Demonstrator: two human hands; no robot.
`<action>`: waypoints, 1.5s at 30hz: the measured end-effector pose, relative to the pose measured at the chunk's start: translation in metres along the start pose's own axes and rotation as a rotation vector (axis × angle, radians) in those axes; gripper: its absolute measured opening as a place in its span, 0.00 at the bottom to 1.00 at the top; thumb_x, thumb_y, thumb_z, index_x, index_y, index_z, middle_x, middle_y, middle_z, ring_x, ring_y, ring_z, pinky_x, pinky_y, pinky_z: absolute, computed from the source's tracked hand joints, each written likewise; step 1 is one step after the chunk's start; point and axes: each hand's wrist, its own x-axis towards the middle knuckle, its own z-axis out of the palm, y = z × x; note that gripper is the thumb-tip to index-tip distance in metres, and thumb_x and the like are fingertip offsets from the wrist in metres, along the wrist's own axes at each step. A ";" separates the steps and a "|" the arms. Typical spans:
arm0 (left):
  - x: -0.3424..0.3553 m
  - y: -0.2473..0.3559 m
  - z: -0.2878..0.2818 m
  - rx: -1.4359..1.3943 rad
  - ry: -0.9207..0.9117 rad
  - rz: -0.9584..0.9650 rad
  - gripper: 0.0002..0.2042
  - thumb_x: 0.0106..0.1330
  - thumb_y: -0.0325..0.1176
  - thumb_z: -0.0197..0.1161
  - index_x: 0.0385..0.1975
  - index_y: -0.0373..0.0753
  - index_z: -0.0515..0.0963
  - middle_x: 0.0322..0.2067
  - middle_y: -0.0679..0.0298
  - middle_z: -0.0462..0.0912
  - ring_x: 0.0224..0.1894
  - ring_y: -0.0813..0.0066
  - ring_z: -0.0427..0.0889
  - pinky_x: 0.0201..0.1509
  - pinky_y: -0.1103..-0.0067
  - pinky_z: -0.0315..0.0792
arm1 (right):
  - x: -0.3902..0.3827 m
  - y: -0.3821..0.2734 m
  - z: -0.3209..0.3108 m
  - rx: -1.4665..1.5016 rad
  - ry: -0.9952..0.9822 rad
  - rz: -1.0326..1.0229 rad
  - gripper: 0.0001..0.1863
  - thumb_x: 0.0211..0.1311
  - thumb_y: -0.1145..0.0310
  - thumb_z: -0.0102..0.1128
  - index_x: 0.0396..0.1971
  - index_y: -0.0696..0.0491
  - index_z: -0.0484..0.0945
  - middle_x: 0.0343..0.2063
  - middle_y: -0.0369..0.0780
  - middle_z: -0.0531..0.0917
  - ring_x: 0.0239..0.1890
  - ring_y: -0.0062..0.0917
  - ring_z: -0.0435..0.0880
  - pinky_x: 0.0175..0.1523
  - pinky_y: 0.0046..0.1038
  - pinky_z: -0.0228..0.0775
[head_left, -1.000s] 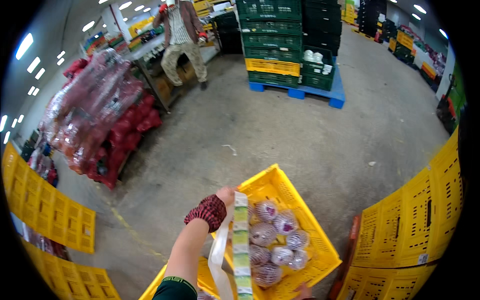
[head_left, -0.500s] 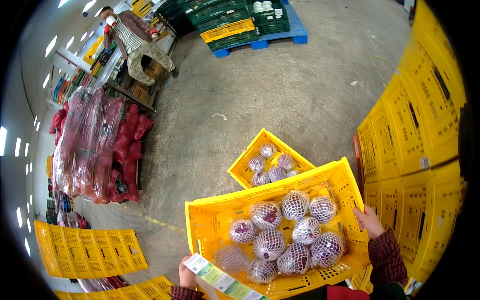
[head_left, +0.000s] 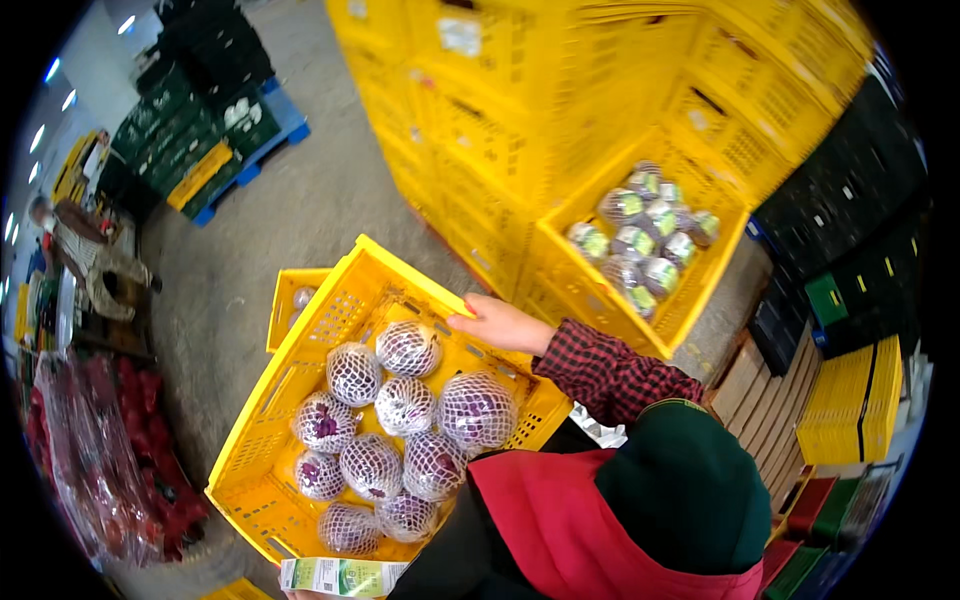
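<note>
1. Head view: a yellow crate [head_left: 345,285] lies slantwise in front of the person, one corner up, one to the left. In it are purple balls [head_left: 404,405] in white netting, ten that I can count. They fill its middle and reach toward the lower edge; the wall inside its upper corner is bare. The largest-looking one sits by the upper right edge.
2. Behind its upper left edge shows part of a second crate [head_left: 283,315], with a netted ball [head_left: 303,297] at its visible side (the rest is covered).
3. A third crate [head_left: 588,295], to the right, stands against a yellow stack [head_left: 480,130]. Its netted balls carry green and white labels [head_left: 634,241] and crowd toward its left and lower edges.
4. The right hand [head_left: 500,322] grips the first crate's upper right edge, fingers bent over the rim; a plaid sleeve [head_left: 610,365] covers the forearm.
5. The left hand [head_left: 300,596] barely shows below the crate's lowest corner, just beside a label strip [head_left: 343,577]. How far its fingers are bent, or what they hold, I cannot tell.
</note>
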 end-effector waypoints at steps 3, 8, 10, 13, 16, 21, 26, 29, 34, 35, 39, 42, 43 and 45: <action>0.005 0.015 -0.030 -0.025 -0.069 -0.004 0.12 0.71 0.32 0.51 0.50 0.36 0.72 0.43 0.58 0.81 0.41 0.64 0.82 0.44 0.70 0.79 | -0.062 -0.048 0.014 -0.043 0.040 0.008 0.27 0.64 0.47 0.54 0.35 0.62 0.71 0.29 0.53 0.79 0.32 0.41 0.80 0.36 0.38 0.69; 0.044 0.039 -0.048 -0.061 -0.198 -0.008 0.13 0.71 0.33 0.51 0.52 0.36 0.71 0.45 0.58 0.80 0.42 0.63 0.82 0.45 0.69 0.78 | -0.093 -0.075 0.012 -0.093 0.203 0.002 0.28 0.63 0.46 0.54 0.36 0.62 0.72 0.30 0.53 0.78 0.33 0.42 0.79 0.38 0.38 0.69; 0.070 0.036 -0.054 -0.084 -0.298 -0.024 0.14 0.71 0.33 0.51 0.52 0.36 0.71 0.45 0.57 0.80 0.42 0.63 0.82 0.46 0.69 0.78 | -0.125 -0.087 0.005 -0.158 0.273 0.042 0.28 0.63 0.47 0.54 0.37 0.62 0.72 0.30 0.52 0.78 0.33 0.40 0.79 0.38 0.37 0.69; 0.102 0.043 -0.052 -0.085 -0.458 -0.005 0.14 0.72 0.34 0.50 0.52 0.33 0.72 0.44 0.58 0.80 0.41 0.67 0.82 0.44 0.72 0.78 | -0.169 -0.128 0.004 -0.089 0.348 0.038 0.28 0.65 0.49 0.54 0.44 0.64 0.72 0.36 0.51 0.80 0.39 0.36 0.79 0.44 0.35 0.70; 0.117 0.071 -0.027 -0.087 -0.527 -0.030 0.14 0.73 0.34 0.51 0.50 0.33 0.73 0.42 0.59 0.81 0.39 0.71 0.82 0.42 0.75 0.77 | -0.194 -0.170 0.015 0.030 0.391 0.128 0.27 0.66 0.53 0.55 0.48 0.65 0.71 0.36 0.46 0.79 0.39 0.31 0.78 0.45 0.32 0.69; 0.153 0.107 0.007 -0.090 -0.638 -0.052 0.12 0.72 0.33 0.53 0.48 0.34 0.75 0.38 0.62 0.82 0.38 0.72 0.83 0.39 0.76 0.78 | -0.226 -0.199 0.003 0.214 0.464 0.223 0.18 0.66 0.57 0.56 0.39 0.59 0.73 0.23 0.35 0.72 0.22 0.18 0.71 0.25 0.24 0.63; 0.172 0.113 0.027 -0.064 -0.779 -0.144 0.10 0.71 0.30 0.51 0.46 0.33 0.76 0.37 0.61 0.83 0.36 0.70 0.84 0.39 0.76 0.80 | -0.223 -0.194 -0.006 0.207 0.457 0.241 0.16 0.66 0.57 0.57 0.35 0.55 0.71 0.20 0.32 0.70 0.16 0.16 0.68 0.19 0.20 0.60; 0.163 0.117 0.036 -0.099 -0.759 -0.163 0.09 0.70 0.29 0.52 0.45 0.34 0.76 0.37 0.60 0.83 0.37 0.69 0.84 0.40 0.74 0.80 | -0.203 -0.164 -0.012 0.203 0.442 0.224 0.16 0.66 0.59 0.56 0.40 0.57 0.72 0.20 0.33 0.70 0.16 0.16 0.67 0.17 0.20 0.59; 0.132 0.115 0.026 -0.113 -0.790 -0.072 0.08 0.69 0.28 0.52 0.44 0.37 0.74 0.39 0.61 0.82 0.40 0.67 0.83 0.44 0.72 0.79 | -0.162 -0.126 -0.047 0.139 0.368 0.216 0.15 0.67 0.58 0.54 0.37 0.56 0.72 0.24 0.34 0.73 0.18 0.17 0.69 0.22 0.21 0.63; 0.121 0.113 0.023 -0.106 -0.727 -0.103 0.09 0.69 0.27 0.52 0.46 0.37 0.74 0.40 0.60 0.82 0.41 0.67 0.83 0.45 0.72 0.78 | -0.156 -0.143 -0.054 0.209 0.350 0.225 0.15 0.67 0.57 0.53 0.35 0.56 0.72 0.23 0.34 0.74 0.20 0.17 0.71 0.23 0.21 0.64; 0.063 0.112 0.085 -0.171 -0.627 -0.091 0.12 0.68 0.27 0.53 0.50 0.35 0.73 0.44 0.60 0.81 0.44 0.67 0.82 0.48 0.72 0.77 | -0.125 -0.129 -0.160 0.002 0.320 0.179 0.14 0.68 0.58 0.51 0.35 0.55 0.72 0.25 0.34 0.76 0.22 0.16 0.73 0.23 0.21 0.65; 0.044 0.098 0.123 -0.251 -0.655 -0.079 0.14 0.69 0.26 0.53 0.53 0.35 0.72 0.49 0.59 0.80 0.48 0.67 0.81 0.52 0.73 0.76 | -0.123 -0.157 -0.210 -0.104 0.362 0.179 0.15 0.68 0.58 0.51 0.38 0.56 0.73 0.25 0.34 0.76 0.23 0.19 0.73 0.27 0.24 0.68; 0.028 0.098 0.149 -0.270 -0.659 -0.134 0.14 0.69 0.26 0.52 0.53 0.35 0.73 0.48 0.59 0.81 0.48 0.67 0.81 0.51 0.73 0.76 | -0.122 -0.155 -0.239 -0.222 0.448 0.037 0.16 0.68 0.59 0.51 0.42 0.57 0.73 0.27 0.36 0.78 0.28 0.20 0.76 0.33 0.25 0.70; -0.006 0.107 0.191 -0.301 -0.725 -0.169 0.13 0.70 0.28 0.51 0.51 0.35 0.74 0.46 0.59 0.81 0.47 0.67 0.82 0.50 0.73 0.77 | -0.124 -0.183 -0.258 -0.188 0.474 -0.236 0.19 0.70 0.59 0.50 0.50 0.58 0.73 0.34 0.40 0.81 0.38 0.23 0.79 0.44 0.26 0.72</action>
